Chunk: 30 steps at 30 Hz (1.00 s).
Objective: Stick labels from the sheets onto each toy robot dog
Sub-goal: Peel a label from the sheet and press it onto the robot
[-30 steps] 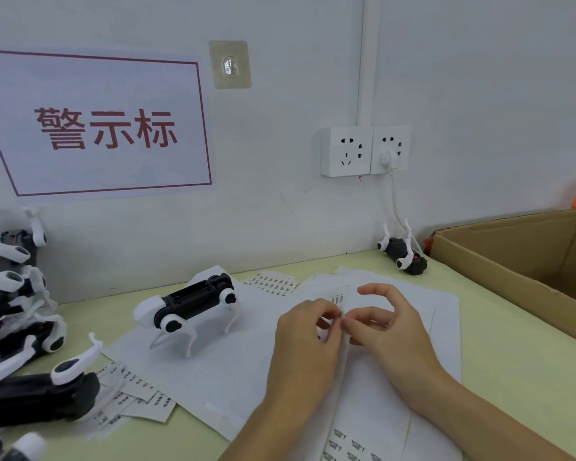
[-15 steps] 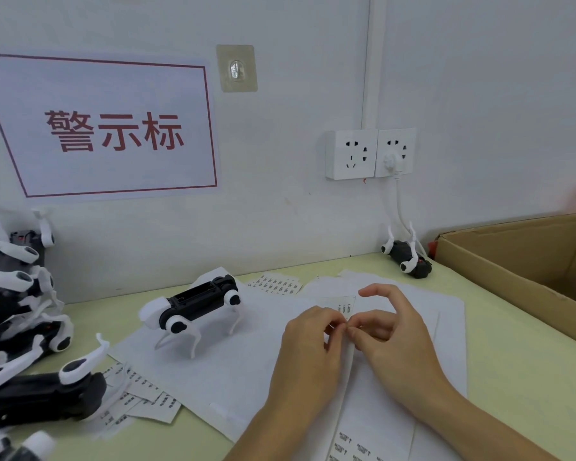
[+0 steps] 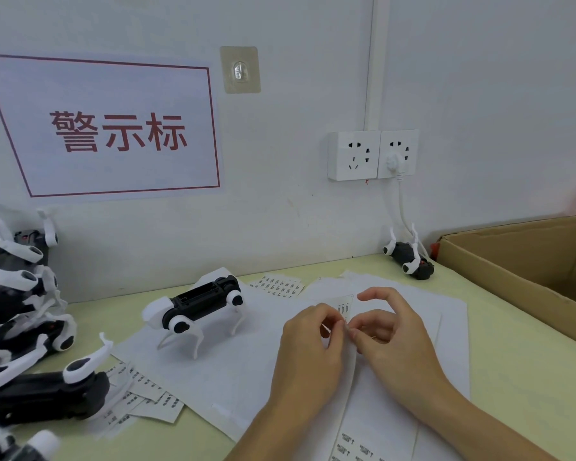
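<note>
A black and white toy robot dog (image 3: 200,306) stands on white paper left of centre. My left hand (image 3: 308,347) and my right hand (image 3: 396,344) meet over a label sheet (image 3: 363,427), thumbs and forefingers pinched together on its raised edge near a small label. The pinched spot is too small to tell whether a label is lifted. A pile of several more robot dogs (image 3: 17,311) lies at the far left. One more dog (image 3: 409,259) lies upside down by the wall at the back right. Other label sheets (image 3: 278,286) lie behind the hands.
An open cardboard box (image 3: 529,261) stands at the right. Cut label strips (image 3: 147,394) lie under the dog pile's edge. On the wall hang a red-lettered sign (image 3: 113,128) and two sockets (image 3: 373,154), one with a white plug and cable.
The view has shifted slightly. Both hands stay pinched together on the label sheet's edge, with only small finger movements.
</note>
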Tool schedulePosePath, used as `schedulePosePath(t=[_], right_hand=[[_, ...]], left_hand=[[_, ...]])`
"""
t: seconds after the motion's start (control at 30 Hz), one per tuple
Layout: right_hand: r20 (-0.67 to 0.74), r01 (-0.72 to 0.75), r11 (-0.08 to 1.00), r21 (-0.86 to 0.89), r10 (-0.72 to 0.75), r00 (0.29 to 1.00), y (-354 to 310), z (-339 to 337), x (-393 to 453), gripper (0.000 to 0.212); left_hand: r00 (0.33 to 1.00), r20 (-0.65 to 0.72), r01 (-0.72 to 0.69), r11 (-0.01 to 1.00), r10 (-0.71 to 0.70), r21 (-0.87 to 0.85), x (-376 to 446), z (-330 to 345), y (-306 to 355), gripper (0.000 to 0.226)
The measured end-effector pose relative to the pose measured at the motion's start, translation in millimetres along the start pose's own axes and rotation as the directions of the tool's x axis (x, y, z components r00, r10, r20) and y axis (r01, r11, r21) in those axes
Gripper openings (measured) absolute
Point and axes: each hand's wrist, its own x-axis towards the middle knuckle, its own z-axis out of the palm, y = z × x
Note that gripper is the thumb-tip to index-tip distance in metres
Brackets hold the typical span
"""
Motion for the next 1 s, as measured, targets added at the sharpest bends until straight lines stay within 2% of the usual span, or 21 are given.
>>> schedulePosePath(t=[0.17, 0.27, 0.33, 0.47, 0.6, 0.73, 1.0], right_hand=[[-0.009, 0.021, 0.999, -0.034, -0.021, 1.0, 2.3, 1.5, 1.2, 0.041], [-0.06, 0.013, 0.998, -0.065, -0.017, 0.998, 6.0, 1.4, 1.8, 0.041], [-0.077, 0.021, 0.994, -0.105, -0.03, 0.997, 7.3, 1.7, 1.1, 0.04], [-0.084, 0.109, 0.956, -0.273, -0.137, 0.987, 7.3, 3.5, -0.3, 0.032], [0.001, 0.232, 0.936, -0.265, -0.24, 0.971, 4.3, 6.7, -3.5, 0.029], [0.103, 0.265, 0.932, -0.247, -0.246, 0.964, 3.9, 8.2, -5.4, 0.034], [0.212, 0.267, 0.927, -0.264, -0.214, 0.954, 2.8, 8.8, -5.0, 0.042]], left_hand=[[0.99, -0.069, 0.119, 0.989, -0.125, -0.092, 2.0, -2.2, 0.4, 0.024], [0.947, -0.179, 0.234, 0.956, -0.265, -0.18, 5.1, -5.8, -2.5, 0.022], [0.93, -0.195, 0.27, 0.941, -0.31, -0.205, 6.5, -7.3, -3.3, 0.019], [0.933, -0.185, 0.273, 0.941, -0.31, -0.197, 5.5, -6.3, -0.4, 0.016], [0.942, -0.198, 0.237, 0.955, -0.27, -0.177, 3.8, -6.5, 1.6, 0.018], [0.953, -0.199, 0.199, 0.968, -0.227, -0.152, 2.2, -5.9, 3.4, 0.017], [0.962, -0.184, 0.171, 0.971, -0.202, -0.169, 2.0, -5.5, 4.0, 0.022]])
